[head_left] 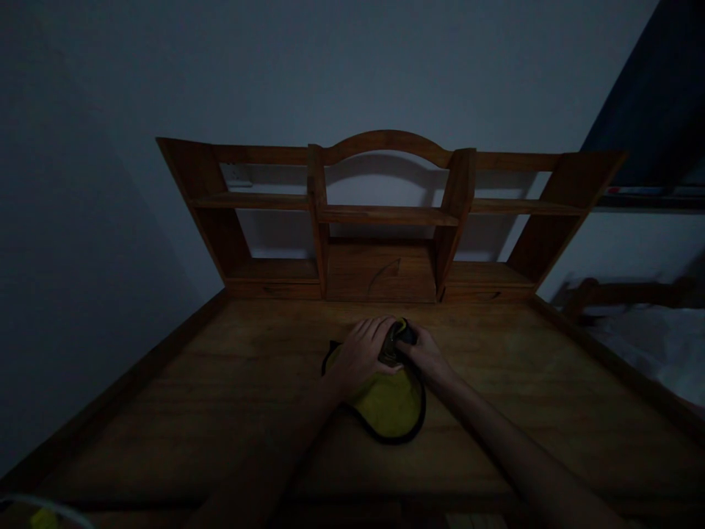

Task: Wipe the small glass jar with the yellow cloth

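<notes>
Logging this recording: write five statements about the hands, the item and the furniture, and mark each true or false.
1. The left hand and the right hand are both on the yellow-green item. True.
2. The item lies on a shelf. False: it is on the desk, in front of the shelf unit.
3. The item has a dark edging. True.
4. The shelf unit's top rail is straight in the middle section. False: it is arched there.
5. The right hand lies flat on the bare desk. False: it holds the item's dark, bunched part.
</notes>
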{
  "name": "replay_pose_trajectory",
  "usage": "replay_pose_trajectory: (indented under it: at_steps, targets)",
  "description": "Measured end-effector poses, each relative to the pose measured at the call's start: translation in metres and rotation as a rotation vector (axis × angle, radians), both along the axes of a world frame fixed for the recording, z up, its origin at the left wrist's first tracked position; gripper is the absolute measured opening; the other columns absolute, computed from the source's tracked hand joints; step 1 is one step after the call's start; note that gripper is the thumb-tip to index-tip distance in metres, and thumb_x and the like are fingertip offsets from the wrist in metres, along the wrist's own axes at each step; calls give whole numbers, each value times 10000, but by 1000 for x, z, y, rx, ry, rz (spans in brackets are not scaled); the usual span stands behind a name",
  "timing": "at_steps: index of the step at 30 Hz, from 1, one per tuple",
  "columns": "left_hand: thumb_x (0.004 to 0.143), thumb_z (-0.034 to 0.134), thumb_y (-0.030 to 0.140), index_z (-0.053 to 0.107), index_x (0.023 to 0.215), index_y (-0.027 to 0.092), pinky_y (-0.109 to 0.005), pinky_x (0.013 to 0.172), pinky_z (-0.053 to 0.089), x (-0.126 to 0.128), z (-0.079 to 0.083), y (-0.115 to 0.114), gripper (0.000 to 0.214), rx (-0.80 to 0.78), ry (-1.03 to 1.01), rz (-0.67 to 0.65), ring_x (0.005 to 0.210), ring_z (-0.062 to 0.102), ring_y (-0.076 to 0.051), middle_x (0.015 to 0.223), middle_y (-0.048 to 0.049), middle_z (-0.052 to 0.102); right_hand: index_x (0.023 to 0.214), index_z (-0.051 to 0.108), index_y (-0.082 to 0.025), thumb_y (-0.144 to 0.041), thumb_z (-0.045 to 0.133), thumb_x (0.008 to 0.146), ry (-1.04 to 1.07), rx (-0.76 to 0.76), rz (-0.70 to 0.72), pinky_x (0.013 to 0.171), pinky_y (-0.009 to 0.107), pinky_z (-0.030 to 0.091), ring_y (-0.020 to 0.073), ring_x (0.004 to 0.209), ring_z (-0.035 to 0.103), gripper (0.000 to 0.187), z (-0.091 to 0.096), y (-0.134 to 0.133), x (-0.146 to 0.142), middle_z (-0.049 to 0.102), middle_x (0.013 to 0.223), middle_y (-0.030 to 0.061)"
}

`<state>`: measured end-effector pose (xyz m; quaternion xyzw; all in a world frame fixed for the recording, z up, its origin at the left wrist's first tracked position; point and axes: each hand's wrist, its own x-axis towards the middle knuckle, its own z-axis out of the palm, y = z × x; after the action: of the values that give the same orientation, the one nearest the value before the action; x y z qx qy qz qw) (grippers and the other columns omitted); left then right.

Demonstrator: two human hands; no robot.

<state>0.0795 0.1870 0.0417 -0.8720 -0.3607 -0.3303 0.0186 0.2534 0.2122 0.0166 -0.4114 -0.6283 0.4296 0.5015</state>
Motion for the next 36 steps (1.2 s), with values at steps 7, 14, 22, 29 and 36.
replay_pose_trajectory:
  at_steps: [7, 14, 22, 29, 36]
  targets:
    - [721, 689, 530, 307, 1381, 171, -450, 1012, 373, 1, 6, -5, 843, 53, 40, 20, 1202, 489, -308, 1326, -146, 498, 963, 627, -147, -183, 658, 604, 175, -264, -21, 710, 289, 502, 187, 748, 632, 362, -9, 1, -3, 689, 832, 27]
    - [865, 495, 532, 289, 1412, 117, -395, 975, 382, 3, 7, -8, 717, 215, 197, 91, 1142, 508, -274, 1374, -162, 461, 831, 650, -142, -159, 701, 610, 446, -403, 122, 682, 279, 492, 175, 694, 633, 227, -3, -12, -11, 700, 768, 29]
    - [964, 336, 214, 275, 1423, 143, -408, 1051, 320, 1, 5, -7, 469, 316, 220, 79, 1215, 463, -238, 1433, -126, 406, 815, 654, -164, -109, 658, 575, 462, -335, 167, 695, 269, 487, 163, 714, 613, 247, 7, -18, -15, 678, 787, 21]
    - [908, 393, 535, 281, 1409, 127, -419, 1026, 348, -5, 5, -1, 656, 188, 103, 1, 1202, 467, -279, 1384, -160, 444, 909, 645, -177, -191, 646, 667, 229, -109, 48, 737, 281, 479, 185, 804, 598, 242, 7, -18, -16, 664, 853, 13]
    - [872, 457, 558, 269, 1411, 156, -441, 1011, 376, -8, 2, 2, 698, 153, 1, -28, 1214, 464, -287, 1368, -160, 445, 857, 669, -158, -325, 557, 808, -239, 131, -107, 646, 279, 452, 207, 705, 607, 208, 16, -20, -5, 674, 765, 42]
